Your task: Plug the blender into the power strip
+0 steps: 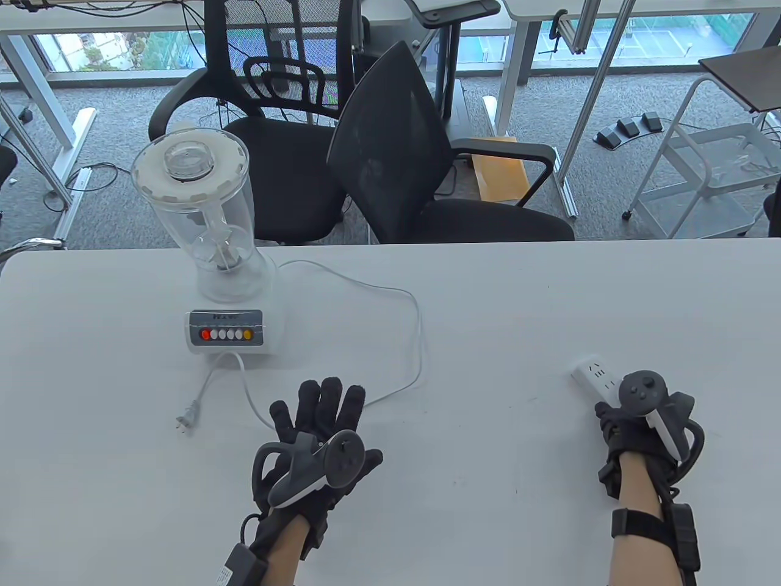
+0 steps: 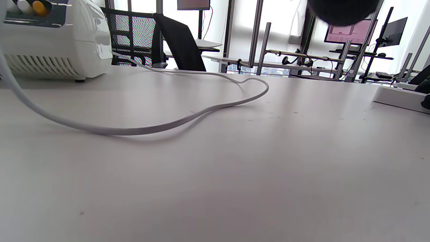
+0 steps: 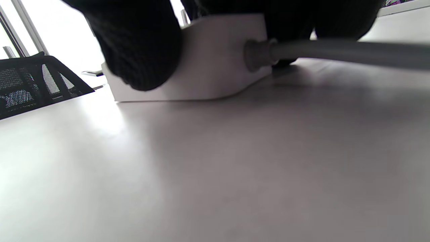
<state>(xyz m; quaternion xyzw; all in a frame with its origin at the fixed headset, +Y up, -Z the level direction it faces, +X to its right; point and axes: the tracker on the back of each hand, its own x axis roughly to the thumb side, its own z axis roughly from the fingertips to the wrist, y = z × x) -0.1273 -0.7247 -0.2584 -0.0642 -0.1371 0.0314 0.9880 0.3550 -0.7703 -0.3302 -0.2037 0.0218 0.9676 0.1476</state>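
The white blender (image 1: 219,268) with a clear jar stands on the table's left; its base also shows in the left wrist view (image 2: 53,40). Its white cord (image 1: 415,329) loops right and back to the plug (image 1: 187,419), which lies loose on the table left of my left hand. My left hand (image 1: 317,421) lies flat and open on the table, holding nothing. My right hand (image 1: 616,427) grips the near end of the white power strip (image 1: 595,375) at the right. In the right wrist view my fingers (image 3: 141,43) wrap over the strip's end (image 3: 208,67) beside its grey cable (image 3: 336,52).
Two black office chairs (image 1: 415,152) stand beyond the table's far edge. The table surface (image 1: 500,305) is bare between the cord loop and the power strip. The strip's far end shows at the right of the left wrist view (image 2: 399,97).
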